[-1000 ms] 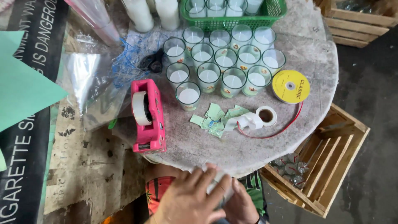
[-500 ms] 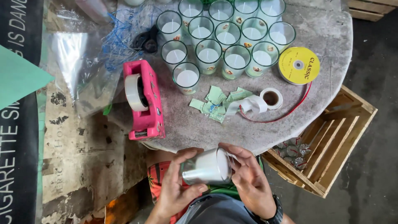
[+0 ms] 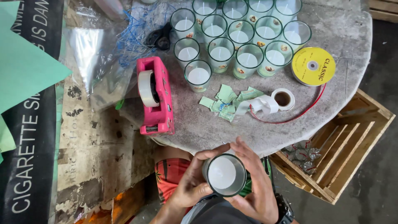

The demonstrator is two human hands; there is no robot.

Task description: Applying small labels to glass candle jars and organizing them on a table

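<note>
Hands cup one candle glass (image 3: 224,174) below the table (image 3: 348,37) edge: left hand (image 3: 191,182) and right hand (image 3: 255,182) both grasping it, open mouth facing up; pink tape dispenser (image 3: 156,96) sits nearby.

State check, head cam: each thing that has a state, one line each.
Candle glass: held by both hands, mouth facing the camera, filled with white wax.
Left hand: gripping the glass.
Right hand: gripping the glass.
Tape dispenser: loaded with a roll.
White ribbon roll: partly unrolled.
Table glasses: upright, filled.
</note>
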